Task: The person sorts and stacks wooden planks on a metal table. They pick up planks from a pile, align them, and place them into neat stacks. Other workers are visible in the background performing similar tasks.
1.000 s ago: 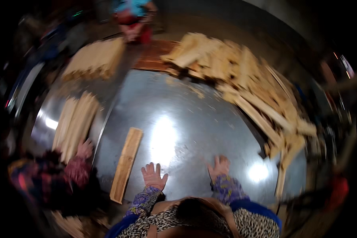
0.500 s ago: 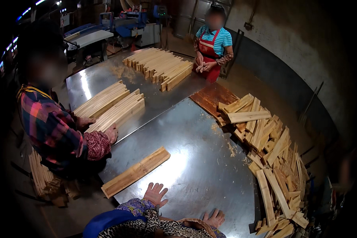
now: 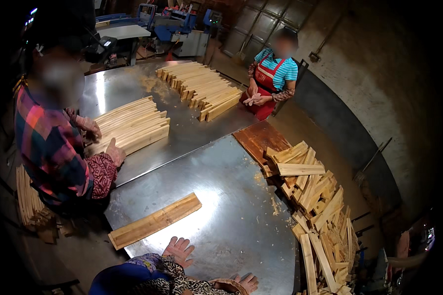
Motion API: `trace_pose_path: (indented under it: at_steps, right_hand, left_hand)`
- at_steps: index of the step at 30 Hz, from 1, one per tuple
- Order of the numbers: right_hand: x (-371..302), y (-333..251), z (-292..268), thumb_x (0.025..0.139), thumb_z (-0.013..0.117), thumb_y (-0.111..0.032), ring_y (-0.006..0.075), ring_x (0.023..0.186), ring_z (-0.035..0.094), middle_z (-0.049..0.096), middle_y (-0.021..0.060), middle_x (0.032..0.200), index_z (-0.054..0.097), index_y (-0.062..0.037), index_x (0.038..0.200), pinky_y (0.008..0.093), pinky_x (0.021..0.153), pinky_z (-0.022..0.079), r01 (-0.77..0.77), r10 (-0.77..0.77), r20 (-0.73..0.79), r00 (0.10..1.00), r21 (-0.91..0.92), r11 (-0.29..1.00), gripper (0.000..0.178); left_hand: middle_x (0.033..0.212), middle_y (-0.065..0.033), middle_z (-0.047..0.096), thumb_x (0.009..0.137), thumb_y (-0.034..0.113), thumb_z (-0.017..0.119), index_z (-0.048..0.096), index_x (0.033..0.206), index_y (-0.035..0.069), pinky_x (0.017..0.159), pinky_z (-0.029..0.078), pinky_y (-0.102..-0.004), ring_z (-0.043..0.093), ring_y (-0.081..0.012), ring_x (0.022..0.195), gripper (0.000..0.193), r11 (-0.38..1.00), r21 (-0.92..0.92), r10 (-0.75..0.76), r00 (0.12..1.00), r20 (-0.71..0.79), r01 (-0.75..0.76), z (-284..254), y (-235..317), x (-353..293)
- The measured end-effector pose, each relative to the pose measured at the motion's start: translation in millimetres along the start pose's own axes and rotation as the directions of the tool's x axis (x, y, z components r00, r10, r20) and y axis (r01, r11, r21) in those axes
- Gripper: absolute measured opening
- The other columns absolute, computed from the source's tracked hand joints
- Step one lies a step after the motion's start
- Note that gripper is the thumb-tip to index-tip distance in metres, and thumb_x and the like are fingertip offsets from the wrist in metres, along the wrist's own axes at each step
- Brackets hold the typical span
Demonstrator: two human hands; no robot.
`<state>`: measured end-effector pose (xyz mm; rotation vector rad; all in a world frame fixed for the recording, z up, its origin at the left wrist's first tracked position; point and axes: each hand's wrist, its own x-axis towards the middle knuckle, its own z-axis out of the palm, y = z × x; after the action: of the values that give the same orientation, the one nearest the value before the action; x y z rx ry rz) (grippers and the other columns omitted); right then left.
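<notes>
My left hand (image 3: 179,251) lies open on the metal tabletop (image 3: 231,216), fingers spread, holding nothing. Just beyond it rests a single wooden board (image 3: 155,220), set slantwise, its left end at the table's edge; hand and board are apart. My right hand (image 3: 245,282) is also open and empty, flat on the metal near the front edge. At the left, a co-worker in a plaid shirt has both hands by a row of wooden slats (image 3: 133,125) standing side by side. Farther back stands a second row of slats (image 3: 199,88).
A jumbled heap of wood pieces (image 3: 312,191) runs along the table's right side, next to a brown board (image 3: 261,140). Another person in a red apron (image 3: 266,81) stands at the far side. Stacked slats (image 3: 29,196) sit low at the left. Sawdust (image 3: 275,205) is scattered about.
My view has turned, so the scene sits farther left. The co-worker's two groups of slats now form one block, and that person's hands have drawn back. My hands stay flat on the table.
</notes>
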<state>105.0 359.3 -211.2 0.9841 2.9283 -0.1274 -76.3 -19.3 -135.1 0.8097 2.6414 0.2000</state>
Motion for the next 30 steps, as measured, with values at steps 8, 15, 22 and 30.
trace_pose_path:
  at_steps: [8,15,22,30]
  right_hand:
    - [36.4,-97.4,-14.3,0.092,0.078,-0.052,0.0498,0.15,0.042,0.048,0.0263,0.157,0.048,-0.0028,0.155,0.0666,0.125,0.033,0.058,-0.064,-0.211,0.975,-0.035,0.998,0.086]
    - [29.9,-88.8,-3.0,0.095,0.072,-0.057,0.0521,0.15,0.042,0.048,0.027,0.158,0.048,-0.0011,0.156,0.0695,0.124,0.034,0.117,-0.134,-0.304,0.943,-0.074,0.99,0.086]
    - [27.2,-93.8,-14.2,0.098,0.068,-0.059,0.052,0.153,0.04,0.045,0.0275,0.164,0.048,0.0007,0.157,0.0686,0.127,0.029,0.082,-0.083,-0.234,0.969,-0.018,0.997,0.087]
    - [24.0,-94.1,-46.3,0.094,0.074,-0.052,0.0504,0.154,0.038,0.045,0.0291,0.164,0.044,0.0014,0.162,0.0677,0.126,0.03,0.034,-0.033,-0.059,0.998,0.016,0.999,0.092]
  left_hand:
    - [0.159,-0.0161,0.052,0.107,0.066,0.054,0.053,0.161,0.014,0.128,0.025,-0.0615,0.044,-0.0346,0.151,0.075,0.998,0.061,0.037,0.996,-0.08,-0.032,-41.0,-3.3,-14.4]
    - [0.153,-0.0195,0.058,0.1,0.06,0.066,0.063,0.152,0.009,0.125,0.032,-0.0632,0.051,-0.0393,0.145,0.073,0.996,0.022,0.089,0.945,-0.314,-0.087,-8.4,-9.8,-16.3]
    - [0.177,-0.0199,0.038,0.111,0.065,0.052,0.04,0.174,0.016,0.135,0.019,-0.066,0.034,-0.0394,0.165,0.081,1.0,0.018,0.016,1.0,-0.021,-0.015,-5.8,-4.0,-11.6]
    - [0.155,-0.0226,0.059,0.103,0.06,0.064,0.057,0.162,0.011,0.126,0.033,-0.0656,0.055,-0.0411,0.144,0.076,0.999,0.003,0.046,0.911,-0.409,-0.049,56.6,-10.3,-4.7]
